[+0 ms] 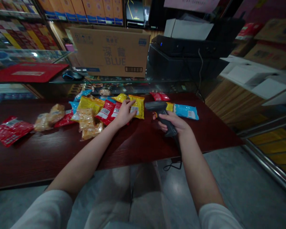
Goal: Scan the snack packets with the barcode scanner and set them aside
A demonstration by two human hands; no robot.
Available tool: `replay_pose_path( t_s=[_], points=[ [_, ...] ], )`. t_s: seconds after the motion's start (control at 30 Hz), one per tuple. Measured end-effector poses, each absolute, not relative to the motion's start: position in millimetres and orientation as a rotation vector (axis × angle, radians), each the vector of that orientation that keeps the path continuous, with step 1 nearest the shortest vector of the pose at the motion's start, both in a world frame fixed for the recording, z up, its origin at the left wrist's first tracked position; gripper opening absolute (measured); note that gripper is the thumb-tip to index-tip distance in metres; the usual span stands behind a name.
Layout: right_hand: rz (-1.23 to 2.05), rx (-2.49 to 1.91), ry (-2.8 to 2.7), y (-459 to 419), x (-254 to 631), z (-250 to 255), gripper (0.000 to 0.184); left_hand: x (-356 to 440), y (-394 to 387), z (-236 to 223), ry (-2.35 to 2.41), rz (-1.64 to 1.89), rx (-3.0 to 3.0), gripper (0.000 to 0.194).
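Note:
My right hand (175,122) is wrapped round the grip of a dark barcode scanner (160,112), whose head points left toward the snack packets. My left hand (124,113) lies on a yellow snack packet (138,106), fingers closed on its edge. Beside it are a red packet (106,112) and several more yellow, blue and clear packets in a heap. A blue packet (186,111) lies right of the scanner. All rest on a dark red wooden table (62,149). The scanner's cable (173,163) hangs off the front edge.
A red packet (10,130) lies alone at the table's left. Behind stands a glass counter with a large cardboard box (109,51), a computer mouse (71,74) and a red mat (28,71). A black printer (193,47) sits at the back right. Shelves of boxes line the back.

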State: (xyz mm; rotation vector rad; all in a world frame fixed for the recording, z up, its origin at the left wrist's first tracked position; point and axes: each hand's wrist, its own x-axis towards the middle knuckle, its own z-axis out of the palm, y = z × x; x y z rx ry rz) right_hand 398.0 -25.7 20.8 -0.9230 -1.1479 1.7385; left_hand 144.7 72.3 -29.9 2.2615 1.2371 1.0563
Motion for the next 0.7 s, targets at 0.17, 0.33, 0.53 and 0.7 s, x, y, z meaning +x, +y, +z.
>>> replay_pose_path(
  t_s=[0.17, 0.33, 0.53, 0.7],
  points=[
    [1.755, -0.912, -1.158, -23.5, 398.8, 17.3, 0.037, 149.3, 70.6, -28.8, 1.217, 1.059, 2.275, 0.071],
    [1.74, -0.922, -1.169, -24.9, 398.6, 19.0, 0.039, 151.8, 64.7, -24.9, 1.218, 1.031, 2.296, 0.069],
    [1.692, -0.852, -1.111, -23.9, 401.7, 24.0, 0.036, 145.2, 53.1, -8.9, 1.485, 1.018, 2.409, 0.054],
    [1.453, -0.884, -0.989, -13.7, 423.3, 23.5, 0.038, 131.8, 46.0, 11.9, 1.807, 1.195, 2.428, 0.044]
  ],
)
